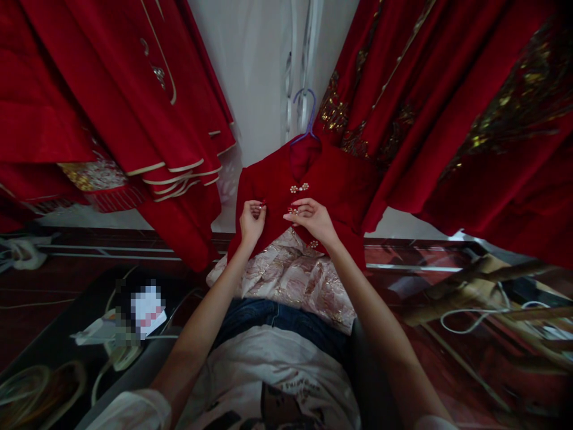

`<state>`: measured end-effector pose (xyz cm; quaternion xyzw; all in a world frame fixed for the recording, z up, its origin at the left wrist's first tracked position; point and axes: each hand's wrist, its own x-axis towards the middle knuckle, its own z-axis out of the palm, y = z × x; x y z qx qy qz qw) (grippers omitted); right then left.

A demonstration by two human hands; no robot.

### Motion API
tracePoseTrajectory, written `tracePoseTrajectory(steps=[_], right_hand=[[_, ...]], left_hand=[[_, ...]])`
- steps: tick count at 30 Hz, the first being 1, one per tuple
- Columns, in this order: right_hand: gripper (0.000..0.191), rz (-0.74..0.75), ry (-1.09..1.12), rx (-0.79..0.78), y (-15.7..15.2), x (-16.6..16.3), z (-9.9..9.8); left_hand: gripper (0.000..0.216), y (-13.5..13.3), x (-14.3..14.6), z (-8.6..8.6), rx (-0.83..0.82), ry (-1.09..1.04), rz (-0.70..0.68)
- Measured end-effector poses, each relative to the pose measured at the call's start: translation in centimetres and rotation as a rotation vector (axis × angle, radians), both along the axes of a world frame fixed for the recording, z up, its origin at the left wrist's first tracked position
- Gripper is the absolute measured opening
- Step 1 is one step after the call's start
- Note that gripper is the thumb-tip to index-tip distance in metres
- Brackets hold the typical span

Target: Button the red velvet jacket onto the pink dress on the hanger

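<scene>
A short red jacket (273, 173) hangs in front of me on a purple hanger (310, 119). Pearly flower-shaped buttons (299, 188) run down its front, with another flower button (313, 244) lower on the right. My right hand (314, 221) pinches a flower button at mid-front between thumb and fingers. My left hand (253, 223) is closed in a pinch over the left front panel; whatever its fingertips hold is too small to make out. Pink and gold brocade cloth (290, 269) lies across my lap, below the jacket's hem.
Red garments with pale trim (179, 173) hang at left, and red ones with gold embroidery (447, 149) at right. A dark surface (58, 322) at lower left carries cables and a power strip (125, 355). Wooden bars (456, 292) stand at right.
</scene>
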<state>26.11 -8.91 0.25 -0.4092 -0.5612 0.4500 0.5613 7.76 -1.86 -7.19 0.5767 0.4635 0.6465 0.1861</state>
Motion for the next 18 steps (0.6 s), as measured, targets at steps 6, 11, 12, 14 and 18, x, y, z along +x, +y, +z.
tracePoseTrajectory(steps=[6, 11, 12, 14, 18], right_hand=[[0.033, -0.098, -0.267, 0.199, 3.5, -2.0, -2.3], [0.031, -0.183, -0.34, 0.256, 4.6, -3.2, -2.9], [0.031, -0.195, -0.341, 0.262, 4.7, -3.4, -2.9], [0.032, -0.202, -0.343, 0.279, 4.9, -3.7, -3.0], [0.029, -0.232, -0.413, 0.312, 5.2, -4.4, -2.8]], left_hand=[[0.021, -0.1, -0.2, 0.6, -0.049, -0.184, -0.206], [0.021, -0.6, 0.1, 1.1, -0.089, -0.258, -0.287], [0.022, -0.7, 0.2, 1.2, -0.096, -0.262, -0.288], [0.022, -0.9, 0.3, 1.4, -0.107, -0.254, -0.28], [0.022, -0.7, 0.3, 1.4, -0.099, -0.208, -0.234]])
